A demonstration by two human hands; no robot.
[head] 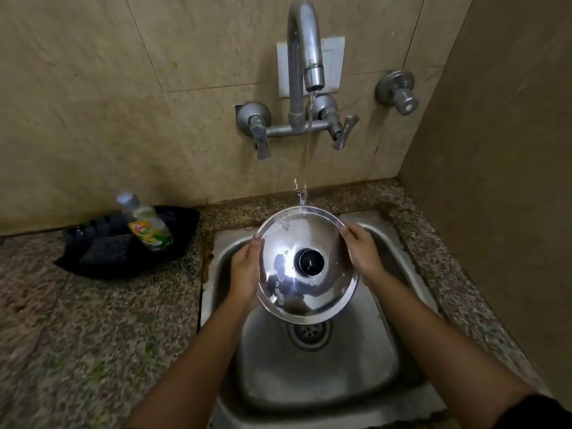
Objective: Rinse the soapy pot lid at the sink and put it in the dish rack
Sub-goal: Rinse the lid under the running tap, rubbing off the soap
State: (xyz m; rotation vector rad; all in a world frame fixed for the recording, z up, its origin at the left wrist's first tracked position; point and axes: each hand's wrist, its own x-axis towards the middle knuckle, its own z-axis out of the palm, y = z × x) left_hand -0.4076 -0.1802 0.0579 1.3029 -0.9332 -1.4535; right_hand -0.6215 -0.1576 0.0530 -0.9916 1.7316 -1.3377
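Note:
A shiny steel pot lid (306, 289) with a black knob in its middle is held over the steel sink (371, 351), knob side facing me and tilted. My left hand (246, 269) grips its left rim and my right hand (362, 247) grips its right rim. A thin stream of water falls from the tap (312, 69) and strikes the lid's far rim, splashing a little. No dish rack is in view.
A black tray (93, 261) on the speckled stone counter at the left holds a dish-soap bottle (148, 224) and a dark scrub pad (106, 250). The drain (308, 334) lies just below the lid. Tiled walls close the back and right; a second valve (397, 91) sticks out.

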